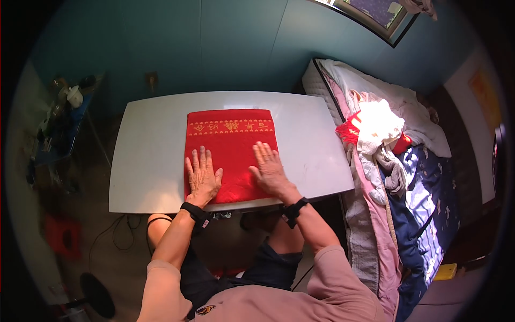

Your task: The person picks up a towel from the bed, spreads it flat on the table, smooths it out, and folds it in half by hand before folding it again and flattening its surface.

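Note:
A red cloth (233,161) with a band of gold characters and patterns near its far edge lies flat on the white table (145,161). My left hand (203,176) rests palm down on the cloth's left part, fingers spread and pointing away from me. On the right part of the cloth lies my right hand (269,170), also palm down, with its thumb apart from the fingers. Neither hand grips anything. Slight wrinkles show in the cloth near my right hand.
To the right stands a bed (370,231) with heaped clothes and bedding (381,126). A small blue table (75,126) with assorted items is at the left. A red stool (63,236) and cables (126,241) are on the floor at the lower left.

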Available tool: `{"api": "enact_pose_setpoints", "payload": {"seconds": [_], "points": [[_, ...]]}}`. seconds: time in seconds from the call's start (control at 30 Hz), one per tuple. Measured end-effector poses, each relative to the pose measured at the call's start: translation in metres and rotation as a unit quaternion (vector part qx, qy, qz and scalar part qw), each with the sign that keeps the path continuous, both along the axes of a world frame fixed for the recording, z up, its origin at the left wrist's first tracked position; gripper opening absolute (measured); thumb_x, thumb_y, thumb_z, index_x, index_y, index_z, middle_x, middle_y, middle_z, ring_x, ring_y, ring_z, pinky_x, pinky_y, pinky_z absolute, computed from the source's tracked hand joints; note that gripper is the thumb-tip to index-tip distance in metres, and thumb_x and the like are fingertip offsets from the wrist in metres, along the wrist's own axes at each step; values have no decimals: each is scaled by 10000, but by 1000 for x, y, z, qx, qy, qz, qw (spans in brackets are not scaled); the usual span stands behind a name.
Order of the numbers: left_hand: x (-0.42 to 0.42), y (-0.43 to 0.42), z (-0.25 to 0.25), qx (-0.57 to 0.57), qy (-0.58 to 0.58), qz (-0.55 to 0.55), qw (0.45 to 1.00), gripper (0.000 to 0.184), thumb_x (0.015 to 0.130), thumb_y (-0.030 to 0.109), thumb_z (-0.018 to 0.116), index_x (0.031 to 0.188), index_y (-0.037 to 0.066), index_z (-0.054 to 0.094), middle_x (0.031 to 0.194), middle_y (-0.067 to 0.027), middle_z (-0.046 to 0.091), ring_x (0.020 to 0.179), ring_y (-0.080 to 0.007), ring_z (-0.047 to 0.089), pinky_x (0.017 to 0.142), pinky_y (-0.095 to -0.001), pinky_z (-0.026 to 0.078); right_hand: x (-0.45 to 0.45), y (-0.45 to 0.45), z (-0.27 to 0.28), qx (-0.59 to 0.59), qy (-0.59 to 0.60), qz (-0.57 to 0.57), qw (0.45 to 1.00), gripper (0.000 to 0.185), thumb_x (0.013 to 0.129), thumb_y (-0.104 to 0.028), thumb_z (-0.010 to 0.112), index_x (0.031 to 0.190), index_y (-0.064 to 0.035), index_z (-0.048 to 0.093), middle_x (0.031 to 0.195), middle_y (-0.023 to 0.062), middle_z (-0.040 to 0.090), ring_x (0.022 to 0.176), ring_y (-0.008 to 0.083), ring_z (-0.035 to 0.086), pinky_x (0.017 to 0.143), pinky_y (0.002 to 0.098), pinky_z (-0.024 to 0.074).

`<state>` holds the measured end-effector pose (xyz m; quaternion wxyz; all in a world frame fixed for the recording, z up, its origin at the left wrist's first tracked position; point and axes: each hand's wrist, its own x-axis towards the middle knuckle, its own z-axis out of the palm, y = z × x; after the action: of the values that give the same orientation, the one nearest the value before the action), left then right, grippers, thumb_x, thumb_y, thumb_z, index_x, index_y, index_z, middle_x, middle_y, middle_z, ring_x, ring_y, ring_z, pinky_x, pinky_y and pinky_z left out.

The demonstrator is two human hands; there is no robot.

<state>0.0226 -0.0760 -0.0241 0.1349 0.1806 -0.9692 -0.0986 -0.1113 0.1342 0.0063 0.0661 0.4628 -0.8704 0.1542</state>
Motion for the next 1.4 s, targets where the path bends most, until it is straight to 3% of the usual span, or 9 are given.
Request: {"api": "enact_pose_setpoints", "payload": {"seconds": [0.2,0.4,0.5,0.7,0.87,0.93,1.1,1.2,1.4], "points": [[41,27,-17,-6,-7,-16,1000,771,938,410,556,1548,21,287,1624,-173,248,1512,-362,186,1221,-550,71,61,-30,-35,-25,-11,97,995,663,987,-426,516,1489,-8,397,1562,181,375,1464,357,307,1175,539,232],[72,-12,-12,33,-8,48,998,756,961,418,512,1561,34,260,1623,-188,240,1505,-386,186,1225,-537,73,20,36,-45,42,20,-12,999,668,1003,-427,452,1520,-18,348,1604,160,309,1497,315,252,1204,505,178],[74,-19,-17,7,-28,71,997,721,986,401,466,1570,47,237,1639,-187,188,1504,-415,156,1218,-553,65,4,76,-41,46,-71,-83,993,675,1011,-396,426,1550,-20,274,1621,177,260,1507,324,227,1210,505,158],[80,-16,-17,-19,25,75,997,754,981,413,483,1577,39,212,1660,-172,114,1527,-395,75,1221,-562,43,6,79,-34,18,-71,-144,987,692,1005,-376,478,1556,-20,257,1628,186,231,1514,350,193,1207,542,152],[51,32,5,-1,97,-39,994,752,963,347,540,1565,17,232,1657,-173,135,1524,-390,113,1222,-554,69,63,-6,-21,-16,-17,49,999,691,979,-341,543,1544,-30,295,1614,181,267,1500,355,231,1189,571,182],[43,35,-3,-25,34,-43,998,741,942,328,562,1548,12,277,1634,-173,219,1517,-371,162,1226,-541,82,77,-35,-32,-26,18,106,994,675,965,-335,560,1525,-32,336,1600,173,303,1482,352,277,1187,563,193],[61,2,-15,11,45,-24,999,734,936,364,556,1536,19,313,1611,-173,282,1491,-374,241,1226,-508,140,65,-28,-32,8,17,103,995,653,978,-424,509,1484,-21,413,1557,161,393,1472,336,303,1197,517,193],[74,-17,-15,13,31,2,999,741,943,383,547,1542,23,301,1612,-172,280,1482,-376,259,1225,-493,159,39,12,-34,56,14,32,998,680,990,-440,485,1515,-25,363,1591,151,337,1493,317,264,1206,511,170],[93,-34,-16,4,7,28,1000,692,971,414,503,1555,95,313,1627,-166,236,1498,-408,179,1211,-581,99,4,83,-38,80,-79,-91,990,669,1018,-399,428,1547,-16,283,1624,178,246,1516,324,200,1218,508,136]]}}
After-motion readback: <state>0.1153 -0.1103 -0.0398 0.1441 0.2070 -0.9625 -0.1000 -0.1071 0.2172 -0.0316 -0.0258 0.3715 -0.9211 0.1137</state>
